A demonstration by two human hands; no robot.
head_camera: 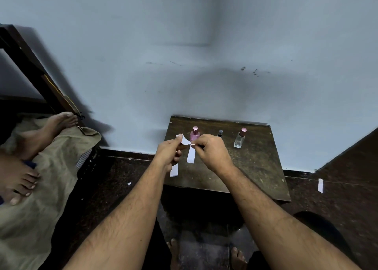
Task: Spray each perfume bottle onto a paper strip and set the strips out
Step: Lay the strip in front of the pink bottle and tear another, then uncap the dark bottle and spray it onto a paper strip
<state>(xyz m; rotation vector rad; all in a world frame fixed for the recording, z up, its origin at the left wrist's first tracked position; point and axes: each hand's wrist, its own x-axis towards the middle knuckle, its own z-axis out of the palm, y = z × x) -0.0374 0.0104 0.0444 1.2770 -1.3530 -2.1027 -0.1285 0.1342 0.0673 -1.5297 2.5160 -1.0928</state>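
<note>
- I see both my forearms bare, reaching forward and up from the lower edge of the head view, converging toward the middle.
- My left hand (168,152) is raised with its back toward me, fingers curled, thumb and fingertips pinching something at its top.
- My right hand (210,150) sits just beside it at about the same height, knuckles up, fingers curled into a pinch that points toward the left hand.
- The two hands are close but not touching.
</note>
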